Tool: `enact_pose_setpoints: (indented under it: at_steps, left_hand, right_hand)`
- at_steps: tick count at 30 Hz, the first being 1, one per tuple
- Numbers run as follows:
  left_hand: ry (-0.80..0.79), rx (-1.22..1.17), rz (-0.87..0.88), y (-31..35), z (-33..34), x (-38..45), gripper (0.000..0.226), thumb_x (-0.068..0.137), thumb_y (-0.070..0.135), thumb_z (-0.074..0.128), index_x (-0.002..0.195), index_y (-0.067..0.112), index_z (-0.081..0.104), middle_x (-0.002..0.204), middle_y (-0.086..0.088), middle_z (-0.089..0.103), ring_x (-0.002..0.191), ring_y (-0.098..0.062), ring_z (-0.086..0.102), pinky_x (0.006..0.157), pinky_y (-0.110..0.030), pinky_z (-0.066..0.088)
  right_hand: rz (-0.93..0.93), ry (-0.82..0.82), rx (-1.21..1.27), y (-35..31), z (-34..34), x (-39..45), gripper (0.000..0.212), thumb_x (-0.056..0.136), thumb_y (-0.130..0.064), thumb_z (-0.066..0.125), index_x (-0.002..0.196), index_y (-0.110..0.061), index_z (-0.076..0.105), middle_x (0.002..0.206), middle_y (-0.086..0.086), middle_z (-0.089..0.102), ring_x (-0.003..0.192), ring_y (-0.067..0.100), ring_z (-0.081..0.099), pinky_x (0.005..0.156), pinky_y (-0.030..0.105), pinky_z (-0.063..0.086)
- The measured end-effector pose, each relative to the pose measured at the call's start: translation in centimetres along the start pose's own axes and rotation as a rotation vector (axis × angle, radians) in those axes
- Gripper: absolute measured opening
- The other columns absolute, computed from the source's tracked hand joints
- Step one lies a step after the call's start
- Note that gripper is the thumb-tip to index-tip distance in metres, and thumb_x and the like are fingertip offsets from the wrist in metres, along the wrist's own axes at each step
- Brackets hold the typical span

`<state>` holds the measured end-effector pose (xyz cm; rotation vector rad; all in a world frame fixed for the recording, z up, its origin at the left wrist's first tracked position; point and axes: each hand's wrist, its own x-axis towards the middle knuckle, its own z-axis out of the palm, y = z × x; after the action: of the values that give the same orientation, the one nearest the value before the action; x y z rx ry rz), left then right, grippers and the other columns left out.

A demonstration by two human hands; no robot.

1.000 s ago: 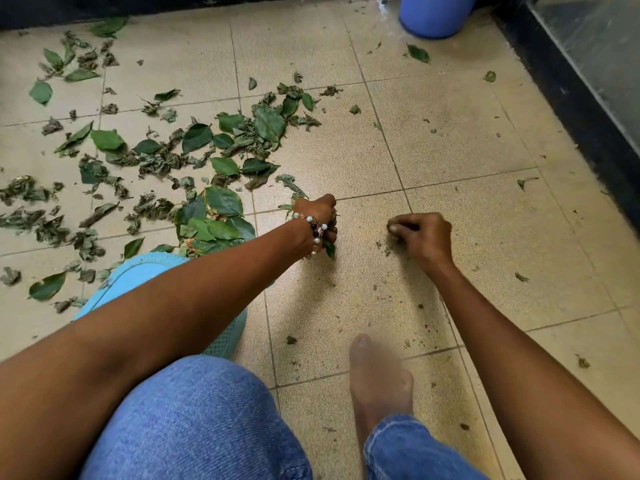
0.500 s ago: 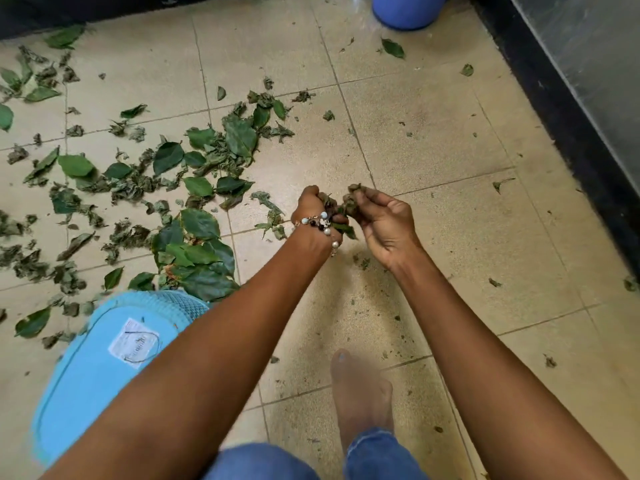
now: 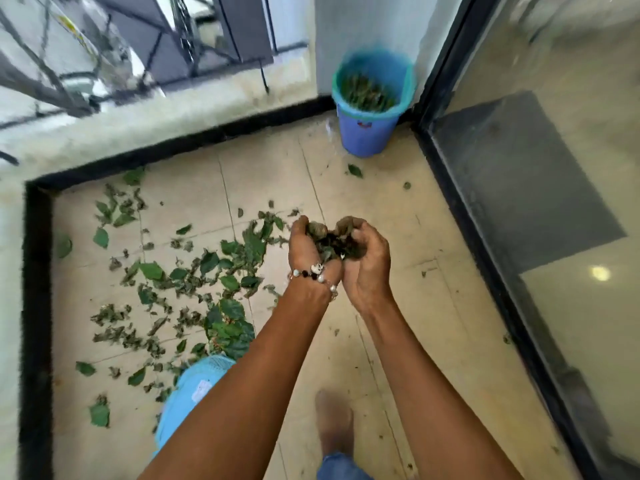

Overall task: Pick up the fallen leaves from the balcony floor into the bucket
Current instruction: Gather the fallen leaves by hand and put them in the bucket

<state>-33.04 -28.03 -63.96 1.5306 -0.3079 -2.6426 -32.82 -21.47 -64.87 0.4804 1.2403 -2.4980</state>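
Head view: the 2 hands are raised together above the balcony floor [image 3: 398,244], side by side and touching at the heels, palms up. The left hand [image 3: 308,247], with a beaded bracelet [image 3: 317,273] at its wrist, and the right hand [image 3: 367,258] both curl their fingers round 1 shared clump of dark, crumpled leaves [image 3: 332,242] cupped between them.

The blue bucket [image 3: 369,128] stands upright in the far corner, where the white wall meets the black-framed glass door [image 3: 540,188], well apart from the hands. Green leaves already lie inside it.

Many loose leaves [image 3: 207,268] are scattered over the tiles to the left of the arms, reaching toward the black skirting. 2 small ones [image 3: 355,170] lie just in front of the bucket. A light blue mesh basket [image 3: 194,393] sits on the floor, partly hidden under the left forearm. A bare foot [image 3: 334,424] stands on the tiles between the forearms.
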Motion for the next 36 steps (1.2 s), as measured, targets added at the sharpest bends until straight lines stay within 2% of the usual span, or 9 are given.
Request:
enact_pose_setpoints:
  at_steps: [6, 10, 12, 14, 18, 22, 26, 32, 36]
  left_hand:
    - [-0.025, 0.046, 0.072, 2.5, 12.4, -9.4, 0.037, 0.093, 0.030, 0.054, 0.059, 0.015, 0.049, 0.054, 0.000, 0.051, 0.056, -0.018, 0.051, 0.069, -0.032, 0.049]
    - [-0.044, 0.066, 0.070, 4.0, 19.7, -12.6, 0.033, 0.092, 0.030, 0.054, 0.063, 0.015, 0.050, 0.056, -0.004, 0.053, 0.059, -0.021, 0.055, 0.071, -0.034, 0.051]
    - [-0.046, 0.091, 0.096, 4.2, 21.3, -12.6, 0.029, 0.092, 0.030, 0.054, 0.068, 0.014, 0.053, 0.066, -0.009, 0.058, 0.068, -0.026, 0.059, 0.081, -0.040, 0.052]
    - [-0.053, 0.134, 0.119, 4.8, 24.4, -11.1, 0.024, 0.091, 0.027, 0.055, 0.072, 0.012, 0.057, 0.075, -0.012, 0.059, 0.074, -0.028, 0.061, 0.087, -0.043, 0.051]
    - [-0.059, 0.148, 0.166, 5.6, 29.7, -5.2, 0.019, 0.089, 0.017, 0.057, 0.072, 0.011, 0.064, 0.077, -0.010, 0.062, 0.072, -0.025, 0.062, 0.084, -0.041, 0.049]
    - [-0.081, 0.201, 0.156, 6.2, 34.5, 3.8, 0.008, 0.078, 0.014, 0.067, 0.083, 0.008, 0.068, 0.084, -0.013, 0.065, 0.083, -0.029, 0.063, 0.100, -0.049, 0.046]
    - [-0.043, 0.297, 0.111, 5.6, 38.2, 14.6, 0.012, 0.092, 0.014, 0.059, 0.097, 0.006, 0.067, 0.099, -0.019, 0.068, 0.089, -0.031, 0.065, 0.099, -0.049, 0.049]
    - [0.013, 0.414, -0.120, 4.4, 40.6, 27.2, 0.048, 0.098, 0.047, 0.047, 0.125, 0.008, 0.057, 0.123, -0.017, 0.064, 0.114, -0.032, 0.061, 0.100, -0.047, 0.048]
    - [-0.040, 0.487, -0.226, 4.3, 40.5, 30.4, 0.058, 0.096, 0.059, 0.040, 0.121, 0.010, 0.057, 0.125, -0.014, 0.062, 0.120, -0.029, 0.057, 0.109, -0.043, 0.040]
  right_hand:
    - [0.036, 0.048, -0.029, -13.6, 9.2, -0.9, 0.021, 0.077, -0.023, 0.051, 0.065, -0.009, 0.062, 0.067, 0.004, 0.059, 0.068, 0.018, 0.055, 0.069, 0.032, 0.046]
    - [0.050, 0.107, -0.046, -20.2, 13.8, 1.1, 0.021, 0.089, -0.012, 0.053, 0.069, -0.008, 0.059, 0.070, 0.006, 0.057, 0.072, 0.021, 0.053, 0.073, 0.035, 0.045]
    - [0.086, 0.161, 0.000, -21.1, 14.4, 2.3, 0.013, 0.082, -0.016, 0.062, 0.073, -0.007, 0.062, 0.078, 0.013, 0.059, 0.082, 0.029, 0.054, 0.082, 0.042, 0.047]
    - [0.141, 0.186, 0.054, -22.6, 15.7, 5.2, 0.024, 0.074, -0.023, 0.068, 0.086, -0.003, 0.066, 0.096, 0.023, 0.059, 0.095, 0.036, 0.055, 0.100, 0.053, 0.044]
    - [0.200, 0.231, 0.109, -24.1, 16.7, 12.7, 0.018, 0.090, -0.015, 0.055, 0.092, 0.000, 0.065, 0.108, 0.027, 0.059, 0.101, 0.037, 0.057, 0.103, 0.052, 0.042]
    - [0.246, 0.254, 0.113, -23.5, 15.8, 23.1, 0.020, 0.093, -0.011, 0.050, 0.085, -0.004, 0.067, 0.097, 0.019, 0.066, 0.095, 0.032, 0.061, 0.095, 0.044, 0.048]
    - [0.288, 0.327, 0.097, -21.3, 13.2, 34.0, 0.018, 0.095, -0.013, 0.050, 0.090, -0.006, 0.066, 0.104, 0.017, 0.066, 0.096, 0.028, 0.063, 0.089, 0.040, 0.051]
    - [0.393, 0.424, 0.106, -17.0, 8.7, 45.5, 0.045, 0.099, -0.044, 0.046, 0.124, -0.008, 0.057, 0.127, 0.020, 0.061, 0.114, 0.035, 0.059, 0.093, 0.047, 0.050]
    - [0.428, 0.472, 0.074, -16.0, 6.4, 48.6, 0.056, 0.097, -0.052, 0.044, 0.140, -0.015, 0.045, 0.143, 0.010, 0.046, 0.131, 0.031, 0.046, 0.109, 0.047, 0.035]
